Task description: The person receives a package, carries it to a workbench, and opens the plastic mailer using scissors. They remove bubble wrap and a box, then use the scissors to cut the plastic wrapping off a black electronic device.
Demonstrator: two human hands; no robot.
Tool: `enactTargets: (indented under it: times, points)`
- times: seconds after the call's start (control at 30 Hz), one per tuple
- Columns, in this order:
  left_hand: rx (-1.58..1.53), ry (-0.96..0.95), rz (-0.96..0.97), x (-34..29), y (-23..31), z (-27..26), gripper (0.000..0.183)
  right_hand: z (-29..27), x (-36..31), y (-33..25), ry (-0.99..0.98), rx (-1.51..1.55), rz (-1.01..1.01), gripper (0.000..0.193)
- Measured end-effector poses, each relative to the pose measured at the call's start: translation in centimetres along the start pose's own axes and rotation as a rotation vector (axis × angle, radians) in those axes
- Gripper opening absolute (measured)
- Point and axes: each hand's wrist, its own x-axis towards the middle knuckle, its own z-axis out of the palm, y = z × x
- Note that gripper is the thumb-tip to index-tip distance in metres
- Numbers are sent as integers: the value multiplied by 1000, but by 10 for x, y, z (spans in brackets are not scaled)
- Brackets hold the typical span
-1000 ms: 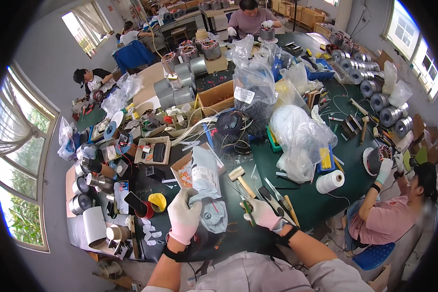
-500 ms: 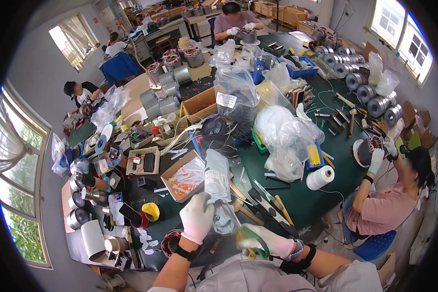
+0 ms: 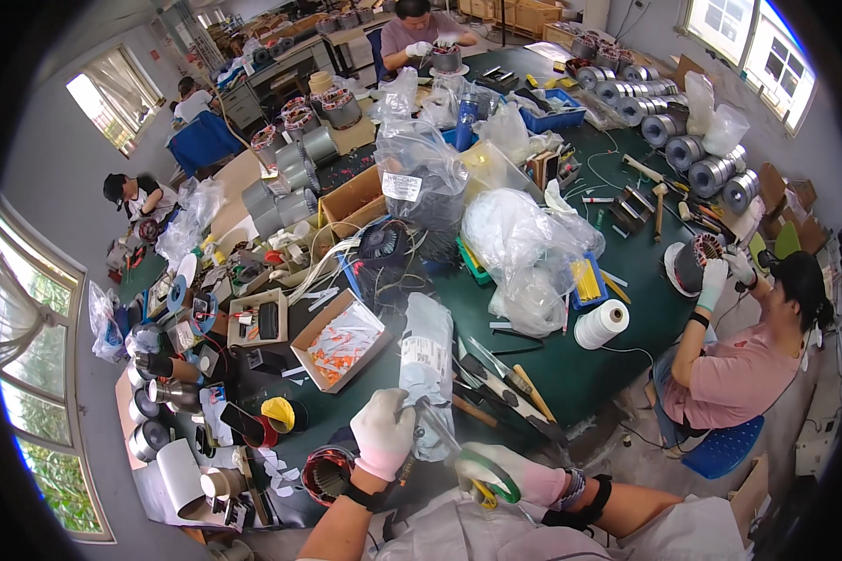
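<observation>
My left hand (image 3: 384, 435), in a white glove, is closed on the edge of a clear plastic bag (image 3: 427, 360) that bears a white label and lies lengthwise before me. Something round and metallic shows dimly through its near end. In my gloved right hand (image 3: 524, 473) are scissors with green-and-yellow handles (image 3: 507, 484); their blades point up and left at the bag's near right edge. Whether the blades touch the plastic I cannot tell. Left of my left wrist stands a wound stator (image 3: 327, 475) with a reddish rim.
A cardboard box of paper slips (image 3: 379, 344) lies beyond my left hand. Right of the bag are long tools (image 3: 496, 383) and a white thread spool (image 3: 602, 323). A co-worker in pink (image 3: 744, 374) handles another stator (image 3: 690, 265) at the right table edge.
The whole view has shifted slightly. The bag now lies straighter and more stretched out, and the scissors' blades show against its near end. Both hands keep their holds.
</observation>
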Motion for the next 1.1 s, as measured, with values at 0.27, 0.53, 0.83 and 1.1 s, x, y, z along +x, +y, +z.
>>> enactTargets:
  times: [0.27, 0.53, 0.83, 1.1]
  points:
    - [99, -112, 286, -17, -4, 20, 21, -9, 0, 3, 104, 506, 170, 33]
    - [29, -140, 357, -34, 1, 39, 25, -3, -3, 20, 207, 480, 197, 21]
    - [-23, -202, 293, -51, -10, 66, 22, -10, -3, 43, 321, 656, 361, 45]
    - [-85, -249, 231, -73, -21, 88, 20, -12, -10, 73, 389, 441, 262, 47]
